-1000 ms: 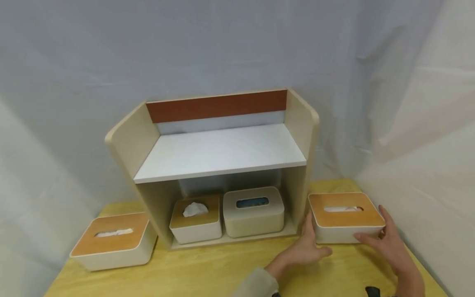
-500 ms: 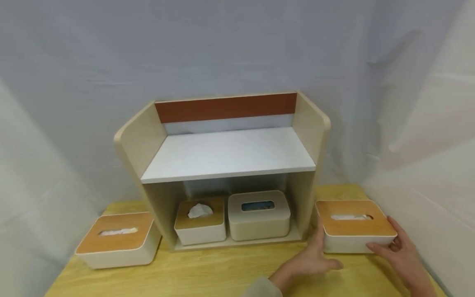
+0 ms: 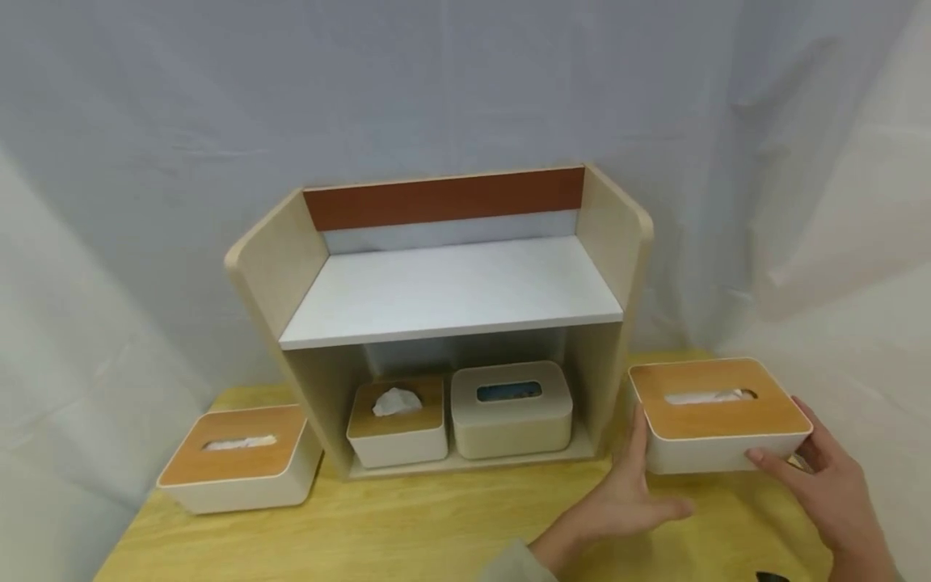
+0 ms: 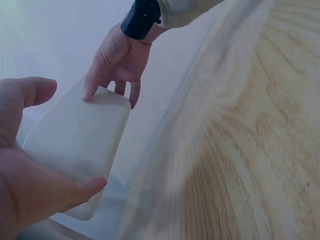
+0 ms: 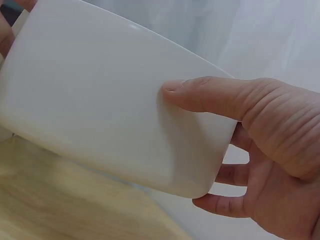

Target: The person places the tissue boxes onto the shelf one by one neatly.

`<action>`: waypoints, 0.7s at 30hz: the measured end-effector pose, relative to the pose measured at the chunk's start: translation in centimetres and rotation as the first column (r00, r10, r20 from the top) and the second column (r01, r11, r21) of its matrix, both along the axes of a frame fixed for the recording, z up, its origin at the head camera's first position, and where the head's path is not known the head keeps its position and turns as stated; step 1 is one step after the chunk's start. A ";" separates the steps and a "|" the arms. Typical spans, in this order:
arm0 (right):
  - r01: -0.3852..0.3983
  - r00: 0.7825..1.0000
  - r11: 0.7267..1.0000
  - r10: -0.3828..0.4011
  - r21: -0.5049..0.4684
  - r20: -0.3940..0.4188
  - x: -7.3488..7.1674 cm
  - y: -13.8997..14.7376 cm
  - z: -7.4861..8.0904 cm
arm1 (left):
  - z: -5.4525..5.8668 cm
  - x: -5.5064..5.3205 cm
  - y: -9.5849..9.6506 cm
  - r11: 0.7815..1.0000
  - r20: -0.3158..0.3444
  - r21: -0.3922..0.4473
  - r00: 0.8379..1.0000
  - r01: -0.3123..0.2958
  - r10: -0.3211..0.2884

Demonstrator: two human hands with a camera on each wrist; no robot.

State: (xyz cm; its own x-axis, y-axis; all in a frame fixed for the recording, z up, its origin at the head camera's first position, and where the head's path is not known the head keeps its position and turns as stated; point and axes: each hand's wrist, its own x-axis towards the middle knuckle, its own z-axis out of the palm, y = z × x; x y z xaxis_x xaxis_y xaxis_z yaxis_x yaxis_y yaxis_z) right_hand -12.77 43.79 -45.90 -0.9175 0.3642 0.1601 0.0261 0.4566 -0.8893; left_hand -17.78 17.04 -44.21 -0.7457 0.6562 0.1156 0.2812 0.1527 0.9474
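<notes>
far left: orange-lidded box on the worktop, just beside the shelf unit. lower bay: brown-topped box, then beige box. past the unit: left hand spread wide, fingers at the left side of the tissue box, thumb pointing out below its front. tissue box between the hands, held above the worktop. right hand grips its right end, thumb on the front wall.

The tissue box apparently hides part of the left grip.
</notes>
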 end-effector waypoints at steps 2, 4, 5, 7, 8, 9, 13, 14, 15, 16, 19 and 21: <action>-0.024 0.999 1.000 0.024 0.019 -0.024 0.2 0.0 0.2 | 0.5 0.3 -0.1 1.000 0.020 0.016 1.000 -0.004 0.003; -0.081 0.994 0.996 0.079 -0.022 -0.080 0.3 0.0 0.4 | 0.9 0.6 -0.3 0.999 0.031 0.034 1.000 0.001 -0.002; -0.115 0.988 0.992 0.109 -0.052 -0.114 0.3 -0.1 0.5 | 1.2 0.7 -0.3 0.999 0.035 0.042 0.999 0.007 -0.008; -0.190 0.968 0.971 0.161 -0.146 -0.191 0.4 -0.1 0.5 | 1.5 1.0 -0.5 0.999 0.026 0.049 1.000 0.015 -0.016; -0.232 0.954 0.952 0.182 -0.201 -0.237 0.4 -0.2 0.5 | 1.7 1.1 -0.6 0.999 0.022 0.050 1.000 0.018 -0.019; -0.256 0.945 0.936 0.190 -0.242 -0.266 0.4 -0.2 0.6 | 1.9 1.2 -0.6 0.999 0.022 0.048 1.000 0.022 -0.023; -0.266 0.940 0.921 0.182 -0.284 -0.290 0.8 -0.3 0.6 | 2.4 1.7 -0.8 0.999 0.015 0.045 0.999 0.028 -0.028; -0.245 0.947 0.934 0.174 -0.261 -0.270 0.9 -0.3 0.7 | 2.5 1.8 -0.8 0.998 0.020 0.054 0.999 0.035 -0.036; -0.224 0.955 0.945 0.165 -0.237 -0.247 1.0 -0.3 0.8 | 2.7 1.9 -0.9 0.996 0.031 0.077 0.998 0.047 -0.050; -0.211 0.960 0.952 0.159 -0.221 -0.232 1.1 -0.3 0.9 | 2.8 1.9 -0.9 0.992 0.040 0.106 0.997 0.061 -0.066; -0.182 0.968 0.965 0.142 -0.191 -0.206 1.3 -0.3 1.5 | 3.3 2.0 -1.0 0.979 0.072 0.177 0.991 0.101 -0.116; -0.184 0.965 0.957 0.133 -0.225 -0.225 1.5 -0.4 1.8 | 3.7 2.2 -1.2 0.974 0.076 0.198 0.989 0.110 -0.127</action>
